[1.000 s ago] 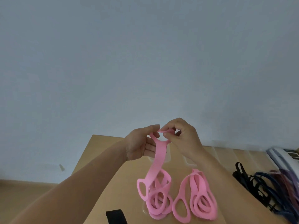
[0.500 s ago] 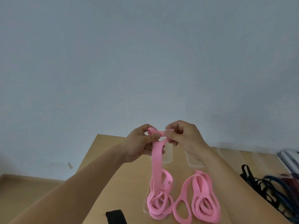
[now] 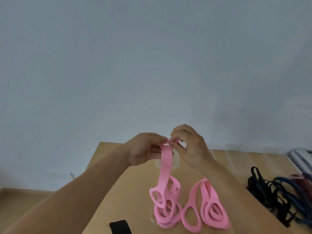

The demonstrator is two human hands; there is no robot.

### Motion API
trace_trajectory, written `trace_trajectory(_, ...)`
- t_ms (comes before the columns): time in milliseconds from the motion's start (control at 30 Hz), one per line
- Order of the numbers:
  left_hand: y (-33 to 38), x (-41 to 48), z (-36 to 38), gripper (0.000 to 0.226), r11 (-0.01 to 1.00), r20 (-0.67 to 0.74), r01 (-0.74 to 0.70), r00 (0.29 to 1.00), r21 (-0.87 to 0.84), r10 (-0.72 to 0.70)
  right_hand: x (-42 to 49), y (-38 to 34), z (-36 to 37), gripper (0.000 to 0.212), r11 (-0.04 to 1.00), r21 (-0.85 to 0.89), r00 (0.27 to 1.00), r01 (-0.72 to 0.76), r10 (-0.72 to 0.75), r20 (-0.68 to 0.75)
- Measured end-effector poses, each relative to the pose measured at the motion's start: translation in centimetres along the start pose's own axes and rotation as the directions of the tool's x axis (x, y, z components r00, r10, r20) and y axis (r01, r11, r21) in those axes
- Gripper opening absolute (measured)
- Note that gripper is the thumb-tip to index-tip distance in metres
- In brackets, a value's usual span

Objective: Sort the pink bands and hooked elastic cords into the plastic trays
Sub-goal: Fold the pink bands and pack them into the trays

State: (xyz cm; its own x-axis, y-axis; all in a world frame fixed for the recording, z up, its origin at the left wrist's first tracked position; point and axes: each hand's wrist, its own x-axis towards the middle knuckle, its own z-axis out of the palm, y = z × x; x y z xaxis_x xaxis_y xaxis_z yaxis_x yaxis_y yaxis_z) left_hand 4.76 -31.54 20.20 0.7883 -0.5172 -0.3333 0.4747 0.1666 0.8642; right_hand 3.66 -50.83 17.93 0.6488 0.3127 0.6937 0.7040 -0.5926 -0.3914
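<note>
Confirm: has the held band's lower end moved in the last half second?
Yes. Its lower loop swung left, now jutting past the left edge of the pile on the table.

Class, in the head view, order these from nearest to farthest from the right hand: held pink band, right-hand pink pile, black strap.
1. The held pink band, pinched by the right hand.
2. The right pink pile, on the table under the forearm.
3. The black strap, bottom edge, left of both piles.

Down and left of the fingers (image 3: 179,132) the table (image 3: 135,191) lies bare. Straight below them, pink bands (image 3: 209,195) crowd it in two heaps. Dark cords (image 3: 258,184) tangle well to their right.
</note>
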Motion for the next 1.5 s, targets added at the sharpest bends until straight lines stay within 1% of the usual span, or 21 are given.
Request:
trace_trajectory(67, -0.2, 0.0, 0.0, 0.027, 0.997, -0.033, -0.073, 0.997, 0.019, 0.074, 0.0, -0.2, -0.4, 0.014, 0.970, 0.197, 0.989, -0.146, 0.149, 0.000)
trace_trajectory(133, -0.3, 0.0, 0.0, 0.023, 0.987, -0.069, -0.150, 0.986, 0.056, 0.153, 0.2, -0.8, -0.8, 0.018, 0.852, 0.400, 0.937, -0.337, 0.344, 0.057)
trace_trajectory(200, -0.5, -0.1, 0.2, 0.019, 0.963, -0.103, -0.231, 0.964, 0.141, 0.247, 0.3, -1.2, -0.9, 0.021, 0.724, 0.492, 0.863, -0.483, 0.489, 0.127)
trace_trajectory(267, -0.8, -0.3, 0.4, 0.017, 0.899, -0.132, -0.306, 0.924, 0.313, 0.360, 0.4, -1.6, -0.9, 0.015, 0.672, 0.509, 0.829, -0.538, 0.532, 0.172)
trace_trajectory(367, -1.2, -0.7, 0.7, 0.013, 0.759, -0.134, -0.346, 0.861, 0.551, 0.490, 0.1, -2.2, -0.9, 0.008, 0.664, 0.519, 0.828, -0.539, 0.529, 0.184)
trace_trajectory(467, -1.4, -1.3, 0.9, 0.021, 0.688, -0.096, -0.344, 0.851, 0.639, 0.516, -0.3, -2.7, -1.2, 0.007, 0.684, 0.509, 0.842, -0.523, 0.507, 0.184)
trace_trajectory(533, -1.5, -1.7, 1.1, 0.023, 0.699, -0.116, -0.323, 0.857, 0.639, 0.502, -0.5, -3.1, -1.4, 0.020, 0.705, 0.513, 0.860, -0.490, 0.488, 0.150)
trace_trajectory(600, -1.4, -2.1, 1.4, 0.016, 0.726, -0.131, -0.288, 0.878, 0.624, 0.460, -0.6, -3.4, -1.6, 0.030, 0.757, 0.490, 0.886, -0.432, 0.456, 0.077)
trace_trajectory(667, -1.2, -2.6, 1.6, 0.018, 0.747, -0.095, -0.277, 0.906, 0.604, 0.413, -0.7, -3.8, -1.8, 0.028, 0.814, 0.442, 0.909, -0.376, 0.416, 0.007)
trace_trajectory(733, -1.0, -3.0, 1.8, 0.021, 0.799, -0.060, -0.285, 0.927, 0.529, 0.370, -0.8, -3.9, -1.9, 0.022, 0.866, 0.378, 0.929, -0.329, 0.368, -0.034)
trace_trajectory(800, -0.7, -3.4, 1.8, 0.020, 0.859, -0.031, -0.270, 0.949, 0.435, 0.314, -0.9, -4.1, -1.9, 0.015, 0.919, 0.303, 0.957, -0.251, 0.283, -0.067)
trace_trajectory(867, -0.3, -3.8, 1.8, 0.018, 0.895, 0.013, -0.233, 0.969, 0.381, 0.247, -1.1, -4.0, -1.8, 0.015, 0.964, 0.231, 0.982, -0.132, 0.159, -0.104)
trace_trajectory(967, 0.1, -4.0, 2.0, 0.029, 0.948, 0.061, -0.193, 0.981, 0.254, 0.183, -1.4, -3.7, -1.7, 0.016, 0.989, 0.145, 0.988, 0.005, 0.018, -0.151)
trace_trajectory(1000, 0.1, -3.9, 2.1, 0.030, 0.959, 0.050, -0.187, 0.982, 0.215, 0.180, -1.4, -3.6, -1.7, 0.015, 0.990, 0.138, 0.988, 0.018, 0.004, -0.154)
trace_trajectory(1067, 0.0, -3.8, 2.2, 0.022, 0.968, 0.011, -0.187, 0.982, 0.164, 0.188, -1.3, -3.5, -1.8, 0.016, 0.987, 0.160, 0.990, 0.027, -0.004, -0.143)
trace_trajectory(1133, -0.1, -3.6, 2.2, 0.008, 0.975, -0.008, -0.189, 0.982, 0.121, 0.191, -1.3, -3.5, -2.0, 0.017, 0.968, 0.251, 0.993, -0.012, 0.042, -0.114)
trace_trajectory(1267, 0.0, -3.4, 2.3, 0.017, 0.970, 0.012, -0.198, 0.980, 0.139, 0.198, -1.3, -3.4, -2.9, 0.014, 0.830, 0.534, 0.984, -0.160, 0.175, 0.022)
trace_trajectory(1333, 0.1, -3.3, 2.4, 0.018, 0.953, 0.019, -0.241, 0.970, 0.181, 0.242, -1.2, -3.5, -3.1, 0.021, 0.719, 0.628, 0.948, -0.298, 0.298, 0.109)
trace_trajectory(1400, 0.1, -3.2, 2.4, 0.022, 0.922, 0.022, -0.305, 0.951, 0.239, 0.308, -0.9, -3.5, -3.1, 0.022, 0.625, 0.641, 0.879, -0.446, 0.441, 0.181)
trace_trajectory(1433, 0.0, -3.2, 2.4, 0.022, 0.903, 0.029, -0.335, 0.940, 0.268, 0.340, -0.9, -3.4, -3.0, 0.017, 0.603, 0.632, 0.857, -0.487, 0.471, 0.210)
trace_trajectory(1500, -0.1, -3.2, 2.3, 0.021, 0.875, 0.025, -0.367, 0.925, 0.314, 0.379, -0.8, -3.3, -2.8, 0.011, 0.580, 0.625, 0.840, -0.522, 0.475, 0.261)
